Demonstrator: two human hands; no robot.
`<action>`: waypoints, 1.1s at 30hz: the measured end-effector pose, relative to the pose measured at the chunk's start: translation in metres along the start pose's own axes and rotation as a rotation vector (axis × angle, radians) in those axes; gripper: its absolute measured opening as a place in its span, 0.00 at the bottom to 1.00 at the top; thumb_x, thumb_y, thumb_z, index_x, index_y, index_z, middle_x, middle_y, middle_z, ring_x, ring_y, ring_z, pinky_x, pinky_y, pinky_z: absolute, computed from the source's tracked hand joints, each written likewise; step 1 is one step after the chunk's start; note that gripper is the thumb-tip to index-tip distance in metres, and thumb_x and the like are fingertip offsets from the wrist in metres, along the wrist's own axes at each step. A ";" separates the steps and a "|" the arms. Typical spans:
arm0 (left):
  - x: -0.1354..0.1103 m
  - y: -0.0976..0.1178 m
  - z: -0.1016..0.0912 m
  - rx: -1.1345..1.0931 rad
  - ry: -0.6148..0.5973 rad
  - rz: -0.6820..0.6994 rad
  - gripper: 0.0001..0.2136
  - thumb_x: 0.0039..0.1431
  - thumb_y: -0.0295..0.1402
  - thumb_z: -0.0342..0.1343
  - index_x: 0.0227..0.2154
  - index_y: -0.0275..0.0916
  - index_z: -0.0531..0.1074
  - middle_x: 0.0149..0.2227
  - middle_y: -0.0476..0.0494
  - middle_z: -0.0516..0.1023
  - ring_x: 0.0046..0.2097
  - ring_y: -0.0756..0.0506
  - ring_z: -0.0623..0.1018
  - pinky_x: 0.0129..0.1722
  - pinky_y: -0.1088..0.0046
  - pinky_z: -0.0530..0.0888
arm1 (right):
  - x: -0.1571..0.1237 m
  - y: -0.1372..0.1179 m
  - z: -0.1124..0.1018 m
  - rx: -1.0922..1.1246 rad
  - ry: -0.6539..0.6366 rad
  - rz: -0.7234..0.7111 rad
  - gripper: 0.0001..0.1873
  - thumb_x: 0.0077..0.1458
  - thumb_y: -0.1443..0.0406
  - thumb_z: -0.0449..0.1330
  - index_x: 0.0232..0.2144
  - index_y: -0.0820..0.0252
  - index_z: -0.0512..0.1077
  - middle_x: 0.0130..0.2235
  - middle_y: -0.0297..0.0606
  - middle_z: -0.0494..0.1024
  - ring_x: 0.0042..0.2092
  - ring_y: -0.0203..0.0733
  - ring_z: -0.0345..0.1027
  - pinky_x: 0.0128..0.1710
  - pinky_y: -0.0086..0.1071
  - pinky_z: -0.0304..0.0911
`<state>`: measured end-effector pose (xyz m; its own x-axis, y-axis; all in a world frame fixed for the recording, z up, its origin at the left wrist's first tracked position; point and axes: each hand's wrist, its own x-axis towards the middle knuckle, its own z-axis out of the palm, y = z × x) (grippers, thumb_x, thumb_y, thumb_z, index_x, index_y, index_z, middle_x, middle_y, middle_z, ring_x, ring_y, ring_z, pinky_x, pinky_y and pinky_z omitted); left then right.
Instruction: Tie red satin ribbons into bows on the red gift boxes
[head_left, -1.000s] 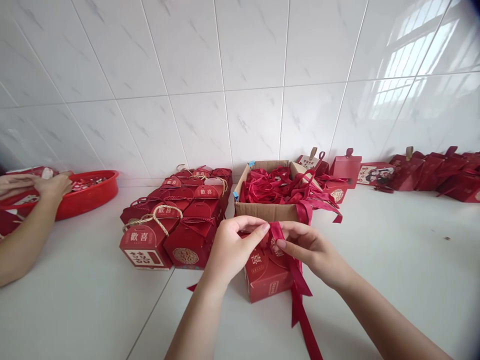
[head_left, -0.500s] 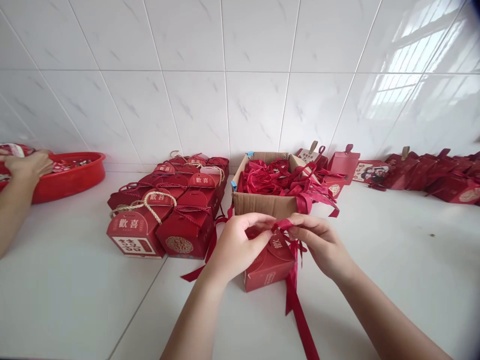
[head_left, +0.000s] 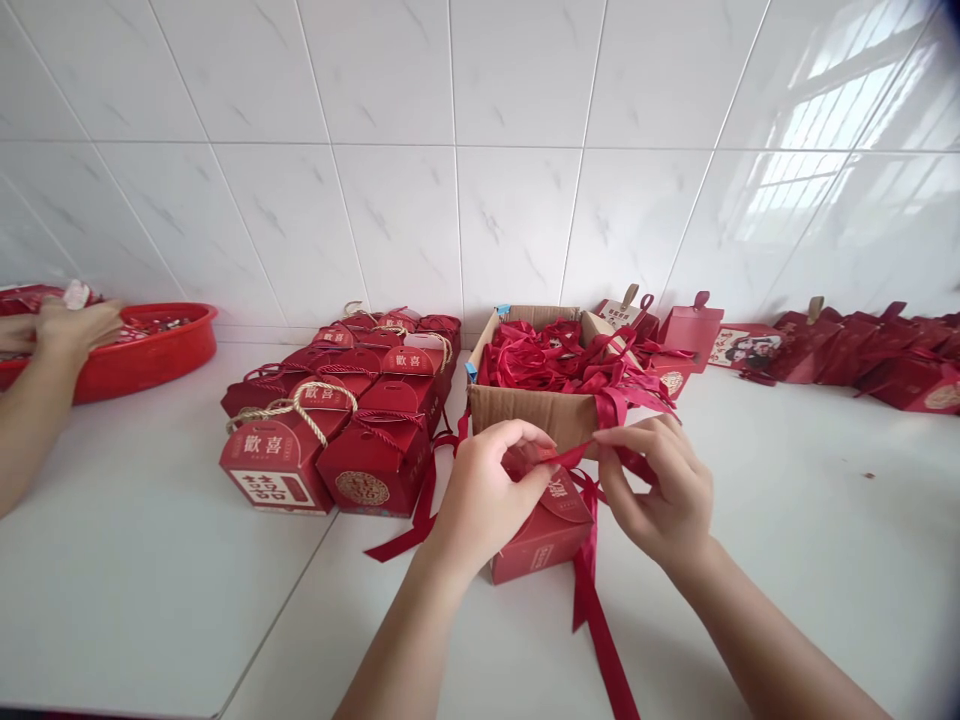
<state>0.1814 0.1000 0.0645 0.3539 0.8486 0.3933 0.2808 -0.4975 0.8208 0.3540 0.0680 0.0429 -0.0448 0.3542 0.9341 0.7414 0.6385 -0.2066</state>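
Fingers of the left hand [head_left: 487, 495] and the right hand [head_left: 667, 490] pinch a red ribbon [head_left: 583, 560] stretched between them, just above a small red gift box [head_left: 536, 535] on the white tabletop [head_left: 150, 580]. Behind it stands a cardboard carton [head_left: 525, 408] heaped with ribbons, with finished boxes [head_left: 337, 420] to its left.

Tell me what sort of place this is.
Probably a tiled home counter used for packing favours: white wall tiles, rows of red gift boxes, a cardboard carton of red ribbons.
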 end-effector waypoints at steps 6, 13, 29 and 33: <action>0.000 0.000 0.004 0.070 0.134 0.066 0.05 0.52 0.24 0.56 0.31 0.40 0.73 0.28 0.51 0.78 0.32 0.50 0.77 0.35 0.76 0.72 | -0.004 0.001 0.000 0.576 -0.312 0.331 0.10 0.61 0.64 0.49 0.41 0.54 0.68 0.34 0.36 0.69 0.34 0.40 0.63 0.32 0.34 0.59; 0.000 0.001 0.004 0.074 0.178 0.143 0.03 0.53 0.26 0.57 0.28 0.40 0.70 0.28 0.52 0.77 0.32 0.51 0.76 0.35 0.77 0.71 | 0.005 -0.007 0.003 0.734 -0.460 0.847 0.18 0.62 0.51 0.51 0.31 0.59 0.69 0.27 0.32 0.67 0.29 0.34 0.58 0.29 0.28 0.57; 0.000 -0.003 0.003 0.059 0.258 0.093 0.05 0.50 0.23 0.58 0.30 0.39 0.71 0.28 0.51 0.76 0.33 0.50 0.76 0.35 0.77 0.73 | -0.001 -0.013 0.017 0.667 -0.551 0.831 0.16 0.57 0.55 0.58 0.39 0.60 0.77 0.34 0.39 0.77 0.35 0.41 0.67 0.35 0.33 0.63; -0.001 -0.002 0.003 0.068 0.276 0.095 0.05 0.50 0.24 0.58 0.30 0.38 0.71 0.30 0.49 0.76 0.34 0.50 0.76 0.37 0.74 0.73 | -0.001 -0.015 0.018 0.742 -0.561 0.865 0.16 0.57 0.54 0.58 0.37 0.61 0.77 0.36 0.40 0.78 0.36 0.40 0.67 0.35 0.32 0.63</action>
<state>0.1833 0.0999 0.0608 0.1280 0.8098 0.5726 0.3200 -0.5802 0.7490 0.3313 0.0701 0.0396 -0.1463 0.9688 0.1999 0.1263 0.2187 -0.9676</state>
